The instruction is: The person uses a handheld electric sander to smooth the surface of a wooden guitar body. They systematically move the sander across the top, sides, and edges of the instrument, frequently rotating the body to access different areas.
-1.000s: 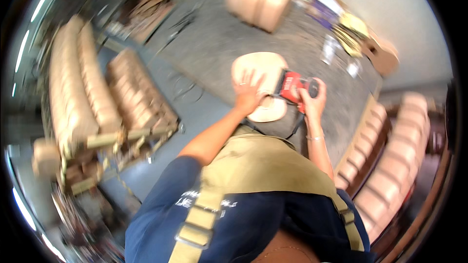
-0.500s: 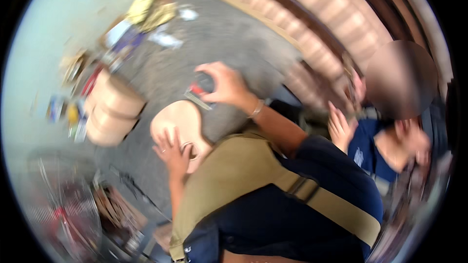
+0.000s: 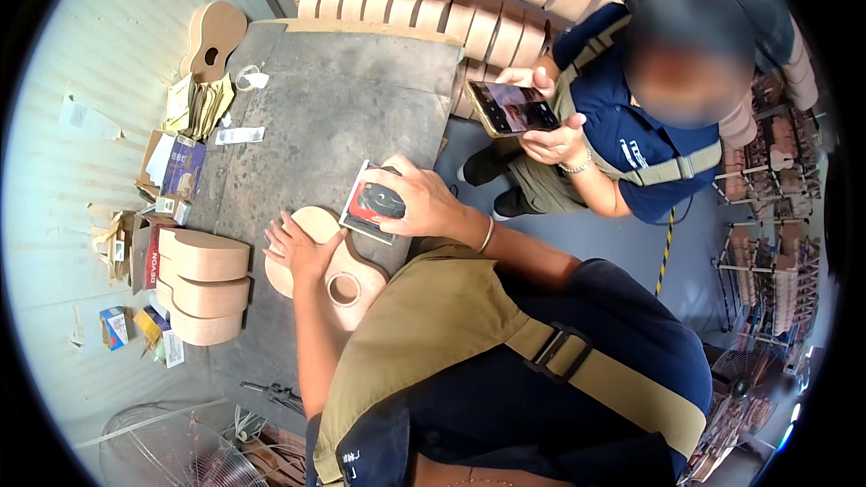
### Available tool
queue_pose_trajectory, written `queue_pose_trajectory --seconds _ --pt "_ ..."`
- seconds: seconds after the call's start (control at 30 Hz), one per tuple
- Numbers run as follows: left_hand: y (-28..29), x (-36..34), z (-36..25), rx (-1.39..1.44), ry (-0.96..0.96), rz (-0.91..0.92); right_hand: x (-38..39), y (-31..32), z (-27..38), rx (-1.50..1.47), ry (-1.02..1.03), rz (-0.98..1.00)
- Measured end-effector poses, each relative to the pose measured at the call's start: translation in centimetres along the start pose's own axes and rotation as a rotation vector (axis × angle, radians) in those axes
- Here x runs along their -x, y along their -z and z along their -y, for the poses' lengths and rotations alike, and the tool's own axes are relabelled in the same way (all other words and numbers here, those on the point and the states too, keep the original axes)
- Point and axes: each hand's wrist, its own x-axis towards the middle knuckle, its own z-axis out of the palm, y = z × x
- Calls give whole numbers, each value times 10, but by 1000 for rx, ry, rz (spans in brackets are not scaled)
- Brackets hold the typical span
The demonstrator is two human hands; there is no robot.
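A pale wooden ukulele body (image 3: 354, 261) with a round sound hole lies flat on the dark worktable. On its upper part rests my left hand (image 3: 305, 254), palm down with the fingers spread. My right hand (image 3: 422, 200) is wrapped round a red and black palm sander (image 3: 379, 202) with a flat rectangular pad. The sander is just right of the body's far end, tilted on its side with its pad facing left. Some of its casing is hidden under my fingers.
Stacked ukulele bodies (image 3: 206, 293) stand left, near boxes and yellow sandpaper sheets (image 3: 209, 104). Another body (image 3: 215, 41) leans on the wall. To the right a co-worker holds a phone (image 3: 512, 109). Racks of curved wooden bodies (image 3: 424, 9) line the back. A fan (image 3: 176, 451) stands lower left.
My right hand, loosely curved by the sander before, is now closed round it. My left hand stays on the ukulele body. The view has turned, and the co-worker now shows a phone in both hands.
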Motion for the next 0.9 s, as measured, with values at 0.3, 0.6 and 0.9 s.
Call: queue_pose_trajectory --seconds 0.3,0.6,0.9 --pt "-10 0 -8 -68 -75 -143 52 0 9 53 -27 -89" --pt "-15 9 -8 -60 -40 -241 52 -5 12 9 -79 -53" --pt "-18 23 -10 -88 -96 -372 22 -25 -12 30 -136 -72"
